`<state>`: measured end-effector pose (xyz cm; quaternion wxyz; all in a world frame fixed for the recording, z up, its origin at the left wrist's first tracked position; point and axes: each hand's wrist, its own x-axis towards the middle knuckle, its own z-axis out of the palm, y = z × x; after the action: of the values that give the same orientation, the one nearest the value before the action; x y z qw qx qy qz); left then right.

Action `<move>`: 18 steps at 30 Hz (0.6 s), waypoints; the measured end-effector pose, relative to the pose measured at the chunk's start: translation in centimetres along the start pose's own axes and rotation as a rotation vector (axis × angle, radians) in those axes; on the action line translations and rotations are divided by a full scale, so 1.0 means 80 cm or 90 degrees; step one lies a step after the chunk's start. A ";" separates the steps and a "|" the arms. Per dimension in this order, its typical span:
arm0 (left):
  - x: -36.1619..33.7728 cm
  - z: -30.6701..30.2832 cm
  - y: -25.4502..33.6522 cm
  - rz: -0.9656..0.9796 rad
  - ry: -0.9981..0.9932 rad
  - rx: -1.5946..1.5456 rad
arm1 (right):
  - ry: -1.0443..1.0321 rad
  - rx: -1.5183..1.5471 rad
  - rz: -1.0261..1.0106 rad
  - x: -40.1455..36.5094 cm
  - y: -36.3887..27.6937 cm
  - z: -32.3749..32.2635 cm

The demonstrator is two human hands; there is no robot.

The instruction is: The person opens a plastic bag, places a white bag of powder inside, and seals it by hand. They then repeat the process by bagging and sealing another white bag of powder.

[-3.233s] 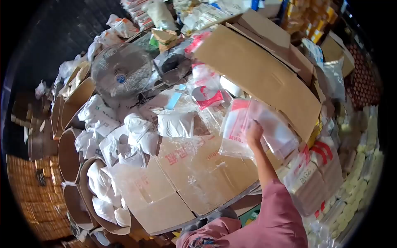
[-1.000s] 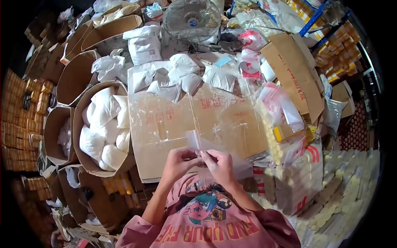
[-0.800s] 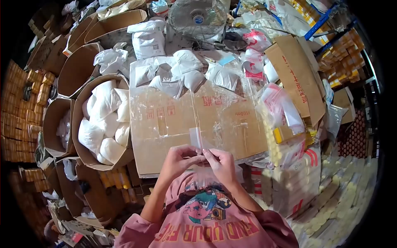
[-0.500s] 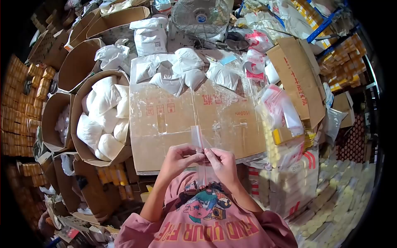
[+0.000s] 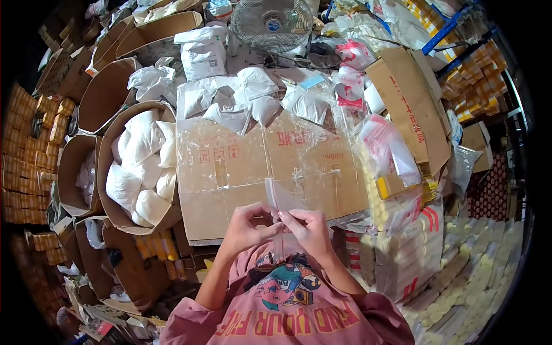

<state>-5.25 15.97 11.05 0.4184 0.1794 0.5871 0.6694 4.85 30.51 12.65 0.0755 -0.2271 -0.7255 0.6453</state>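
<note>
Between my two hands is a clear plastic zip bag (image 5: pixel 283 195) with a thin red line along it, held over the near edge of the cardboard-covered table (image 5: pixel 241 167). The fingers of my left hand (image 5: pixel 251 229) are pinched on the bag from the left. From the right, my right hand (image 5: pixel 307 229) pinches it too, thumb and fingertips meeting those of the left. One end of the bag points away over the cardboard; the other hangs toward my pink shirt. Several filled white bags (image 5: pixel 253 98) lie at the table's far side.
Left of the table, a cardboard box (image 5: pixel 103 190) holds several plump white bags. A fan (image 5: pixel 272 26) stands at the back beside a white sack (image 5: pixel 202 54). On the right are loose plastic bags (image 5: pixel 391 146), a leaning carton (image 5: pixel 408 109) and stacked wrapped packs (image 5: pixel 408 253).
The bag's far part has spread wider to the right, and my fingertips have shifted slightly along it. The whole view has moved a little.
</note>
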 end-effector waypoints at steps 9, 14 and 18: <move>0.007 -0.001 -0.009 0.024 -0.028 -0.047 | -0.033 -0.031 -0.023 -0.001 -0.013 -0.014; 0.005 -0.002 -0.005 0.005 -0.034 -0.053 | -0.071 -0.012 0.011 -0.001 -0.013 -0.019; 0.003 0.002 -0.010 0.047 -0.024 0.006 | -0.073 0.004 0.036 0.002 -0.010 -0.017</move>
<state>-4.99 16.26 10.24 0.4033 0.2153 0.5751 0.6784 5.10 31.75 13.60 0.0160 -0.2097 -0.7197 0.6616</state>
